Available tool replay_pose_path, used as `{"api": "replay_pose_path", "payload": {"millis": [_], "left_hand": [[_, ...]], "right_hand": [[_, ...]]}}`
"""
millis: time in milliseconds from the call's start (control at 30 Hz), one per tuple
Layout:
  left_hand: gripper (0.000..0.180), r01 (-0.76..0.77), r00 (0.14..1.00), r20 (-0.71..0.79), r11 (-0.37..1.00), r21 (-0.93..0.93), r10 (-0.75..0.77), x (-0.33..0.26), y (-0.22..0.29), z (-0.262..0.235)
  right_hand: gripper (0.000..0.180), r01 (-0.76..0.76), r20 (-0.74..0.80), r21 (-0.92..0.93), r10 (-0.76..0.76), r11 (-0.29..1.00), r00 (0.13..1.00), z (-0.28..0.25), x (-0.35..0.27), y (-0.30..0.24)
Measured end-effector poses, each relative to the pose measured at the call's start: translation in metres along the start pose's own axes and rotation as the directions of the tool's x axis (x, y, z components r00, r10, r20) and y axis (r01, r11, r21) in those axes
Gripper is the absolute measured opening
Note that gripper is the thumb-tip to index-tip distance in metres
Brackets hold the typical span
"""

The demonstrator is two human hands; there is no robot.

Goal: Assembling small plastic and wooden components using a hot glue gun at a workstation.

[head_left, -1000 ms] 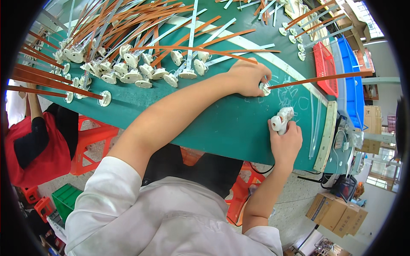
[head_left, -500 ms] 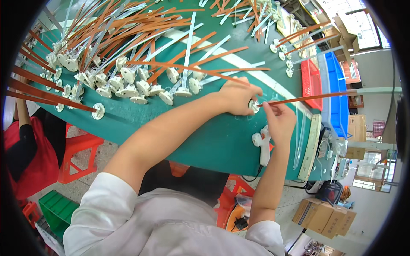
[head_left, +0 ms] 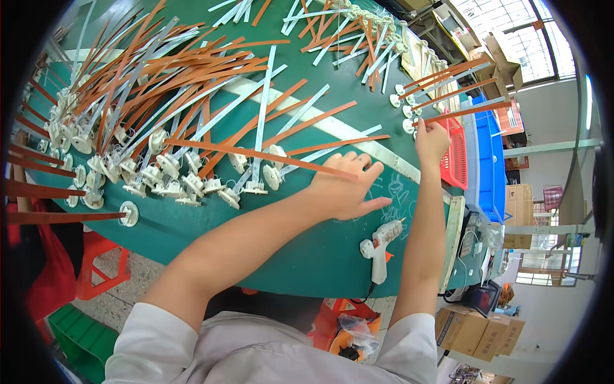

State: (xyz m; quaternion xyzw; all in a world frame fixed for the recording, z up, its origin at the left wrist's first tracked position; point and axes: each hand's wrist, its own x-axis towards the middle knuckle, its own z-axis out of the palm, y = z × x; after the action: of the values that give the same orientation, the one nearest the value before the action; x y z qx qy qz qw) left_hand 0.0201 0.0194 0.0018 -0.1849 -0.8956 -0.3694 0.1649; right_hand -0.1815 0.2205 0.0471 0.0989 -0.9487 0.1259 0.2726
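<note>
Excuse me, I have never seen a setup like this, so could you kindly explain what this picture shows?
There is no machine here: a person works with two bare hands. The view comes from a wide fisheye camera worn on the head and looking down, so straight edges bend near the rim.

On the green tabletop lies a large heap of flat brown and silvery strips, with white round bases at the near ends. A white, pistol-shaped tool with a cord, apparently a glue gun, lies between the forearms.

The left hand is spread open and holds nothing visible. The right hand is closed at one end of a long brown strip, seemingly holding it, beside a red plastic basket.
</note>
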Motion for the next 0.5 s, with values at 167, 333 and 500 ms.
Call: {"api": "replay_pose_path", "payload": {"millis": [167,333,500], "left_hand": [[0.064,0.020,0.999,0.028,1.000,0.011,-0.021,0.004,0.000,0.003],[0.058,0.014,1.000,0.006,1.000,0.024,-0.014,0.003,0.000,0.003],[0.055,0.020,0.999,0.034,1.000,0.018,-0.021,0.002,0.000,0.000]], "right_hand": [[0.032,-0.016,0.024,-0.136,0.020,0.991,1.000,0.029,0.021,0.017],[0.031,-0.060,0.068,-0.107,0.068,0.992,0.995,0.029,0.020,0.021],[0.042,0.018,0.124,-0.170,0.003,0.985,0.992,0.022,0.018,0.021]]}}
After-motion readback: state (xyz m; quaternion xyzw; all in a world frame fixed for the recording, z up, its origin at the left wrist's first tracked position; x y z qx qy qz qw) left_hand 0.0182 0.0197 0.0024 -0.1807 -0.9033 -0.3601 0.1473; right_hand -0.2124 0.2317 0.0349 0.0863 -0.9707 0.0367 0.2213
